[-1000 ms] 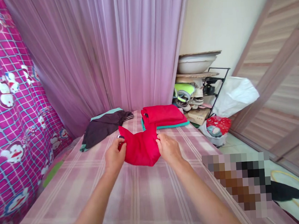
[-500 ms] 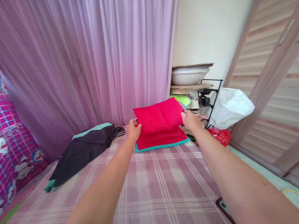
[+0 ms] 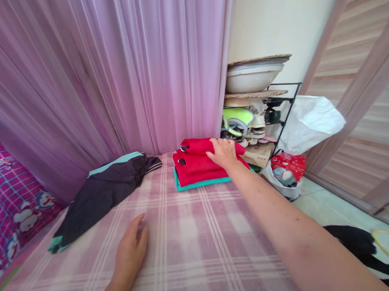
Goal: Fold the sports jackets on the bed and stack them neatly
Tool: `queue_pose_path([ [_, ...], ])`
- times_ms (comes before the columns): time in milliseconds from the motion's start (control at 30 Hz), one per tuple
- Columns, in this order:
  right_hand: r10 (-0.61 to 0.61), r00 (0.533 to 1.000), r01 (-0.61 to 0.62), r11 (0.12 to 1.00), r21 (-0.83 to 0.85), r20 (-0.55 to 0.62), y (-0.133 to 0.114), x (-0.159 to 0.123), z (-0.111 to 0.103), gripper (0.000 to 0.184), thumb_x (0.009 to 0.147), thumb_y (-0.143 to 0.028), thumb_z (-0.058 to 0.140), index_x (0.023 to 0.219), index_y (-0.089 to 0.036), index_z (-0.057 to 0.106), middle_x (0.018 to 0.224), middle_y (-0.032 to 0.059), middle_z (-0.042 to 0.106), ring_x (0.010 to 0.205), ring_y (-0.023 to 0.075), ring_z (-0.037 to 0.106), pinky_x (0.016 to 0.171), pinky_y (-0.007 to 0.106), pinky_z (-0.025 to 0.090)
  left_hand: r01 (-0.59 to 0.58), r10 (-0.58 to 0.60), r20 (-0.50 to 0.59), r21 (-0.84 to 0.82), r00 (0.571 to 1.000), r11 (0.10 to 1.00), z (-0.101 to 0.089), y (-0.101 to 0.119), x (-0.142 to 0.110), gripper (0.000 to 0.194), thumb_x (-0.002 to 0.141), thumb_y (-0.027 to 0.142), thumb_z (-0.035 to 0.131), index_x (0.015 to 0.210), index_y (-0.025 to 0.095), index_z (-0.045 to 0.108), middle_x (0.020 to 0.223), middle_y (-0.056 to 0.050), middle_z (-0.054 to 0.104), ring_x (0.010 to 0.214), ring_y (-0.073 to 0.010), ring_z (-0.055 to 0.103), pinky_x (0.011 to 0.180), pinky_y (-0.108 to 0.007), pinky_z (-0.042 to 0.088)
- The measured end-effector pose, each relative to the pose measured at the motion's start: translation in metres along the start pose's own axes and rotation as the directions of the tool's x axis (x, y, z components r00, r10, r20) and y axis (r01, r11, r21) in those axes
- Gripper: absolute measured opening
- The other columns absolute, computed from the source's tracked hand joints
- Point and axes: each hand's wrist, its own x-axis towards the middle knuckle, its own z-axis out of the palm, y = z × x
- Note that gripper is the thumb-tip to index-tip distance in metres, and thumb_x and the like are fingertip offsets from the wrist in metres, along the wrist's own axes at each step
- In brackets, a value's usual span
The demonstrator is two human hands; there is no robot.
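A folded red garment (image 3: 200,162) lies stacked on a folded teal cloth (image 3: 203,183) at the far side of the bed. My right hand (image 3: 224,152) rests on top of the red folds, its fingers spread and pressing the fabric. Nearer to me, my left hand (image 3: 131,246) hovers over or rests on the plaid sheet (image 3: 184,247), thumb apart from the fingers and nothing held. A dark garment with teal trim (image 3: 108,194) lies spread out beyond it to the left.
Purple curtains (image 3: 150,69) hang behind the bed. A black rack (image 3: 293,108) holds shoes and a bowl (image 3: 254,77) at the right. A white bag (image 3: 321,120) and a wooden wardrobe (image 3: 352,92) stand beyond. Pink printed fabric (image 3: 12,187) is at the left.
The raised flap of the red garment has been folded down onto the stack. My left hand has let go and come back toward me; my right hand now lies on top.
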Motion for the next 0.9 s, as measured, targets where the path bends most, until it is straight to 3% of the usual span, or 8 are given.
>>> queue_pose_path([
  [100,-0.076,0.994,0.078,0.997,-0.016,0.081,-0.013,0.021,-0.001,0.067,0.083,-0.042,0.062,0.144,-0.022,0.044,0.145,0.0154,0.052,0.129,0.0322,0.046,0.105,0.049,0.031,0.083,-0.083,-0.037,0.0,0.996,0.997,-0.008,-0.011,-0.008,0.049,0.083,0.048,0.047,0.121,0.02,0.061,0.111,-0.01,0.072,0.096,-0.0252,0.07,0.085,-0.043,0.058],
  [167,-0.051,0.98,0.053,0.999,-0.007,0.191,-0.021,0.032,-0.001,0.067,0.084,-0.041,0.062,0.145,-0.023,0.043,0.145,0.014,0.052,0.129,0.0305,0.048,0.104,0.046,0.035,0.107,-0.107,-0.034,-0.016,0.994,0.994,-0.006,-0.011,-0.007,0.049,0.082,0.048,0.047,0.12,0.02,0.062,0.107,-0.01,0.073,0.095,-0.025,0.071,0.084,-0.043,0.058],
  [267,0.044,0.963,-0.047,0.999,0.005,0.266,-0.027,0.043,-0.005,0.047,0.089,-0.038,0.056,0.134,-0.022,0.055,0.128,0.0122,0.065,0.118,0.0288,0.058,0.095,0.041,0.042,0.126,-0.127,-0.025,-0.05,0.992,0.991,-0.002,-0.009,-0.003,0.049,0.082,0.05,0.047,0.118,0.02,0.062,0.106,-0.009,0.073,0.097,-0.0247,0.07,0.086,-0.042,0.057],
  [333,0.03,0.974,-0.037,0.999,0.027,0.222,-0.028,0.042,-0.011,0.034,0.091,-0.032,0.051,0.122,-0.022,0.063,0.121,0.0119,0.068,0.113,0.0288,0.061,0.091,0.039,0.044,0.142,-0.143,-0.012,-0.056,0.99,0.988,-0.002,-0.008,-0.003,0.049,0.082,0.05,0.047,0.118,0.021,0.063,0.107,-0.009,0.073,0.097,-0.0243,0.07,0.087,-0.042,0.056],
  [433,-0.056,0.998,0.053,0.994,0.092,0.027,-0.029,0.027,-0.014,0.033,0.092,-0.026,0.047,0.12,-0.019,0.063,0.121,0.0141,0.066,0.114,0.0296,0.058,0.093,0.04,0.043,0.156,-0.156,0.005,-0.055,0.988,0.986,-0.003,-0.006,-0.003,0.047,0.081,0.048,0.046,0.117,0.022,0.063,0.108,-0.008,0.074,0.095,-0.0238,0.07,0.087,-0.042,0.056],
  [533,-0.175,0.98,0.189,0.969,0.159,-0.1,-0.03,-0.004,-0.002,0.035,0.09,-0.022,0.048,0.123,-0.017,0.059,0.127,0.0157,0.062,0.121,0.0285,0.052,0.102,0.042,0.037,0.155,-0.155,0.004,-0.051,0.988,0.987,-0.005,-0.003,-0.002,0.046,0.081,0.047,0.047,0.116,0.023,0.064,0.105,-0.007,0.074,0.093,-0.0236,0.071,0.085,-0.041,0.056],
  [733,-0.271,0.963,0.264,0.941,0.212,0.003,-0.035,-0.045,0.025,0.04,0.076,-0.016,0.057,0.116,-0.02,0.057,0.15,0.0147,0.045,0.14,0.0279,0.035,0.112,0.054,0.022,0.144,-0.144,0.013,-0.024,0.99,0.989,-0.006,-0.001,-0.002,0.046,0.081,0.045,0.046,0.116,0.021,0.064,0.1,-0.008,0.075,0.091,-0.0233,0.07,0.084,-0.04,0.056],
  [900,-0.285,0.948,0.25,0.941,0.228,0.139,-0.038,-0.037,0.002,0.052,0.075,-0.026,0.064,0.125,-0.021,0.054,0.15,0.0139,0.046,0.14,0.0284,0.036,0.113,0.055,0.022,0.151,-0.15,0.02,-0.027,0.988,0.988,-0.005,-0.002,-0.001,0.049,0.081,0.047,0.045,0.117,0.02,0.064,0.102,-0.009,0.074,0.092,-0.0241,0.07,0.084,-0.041,0.055],
])
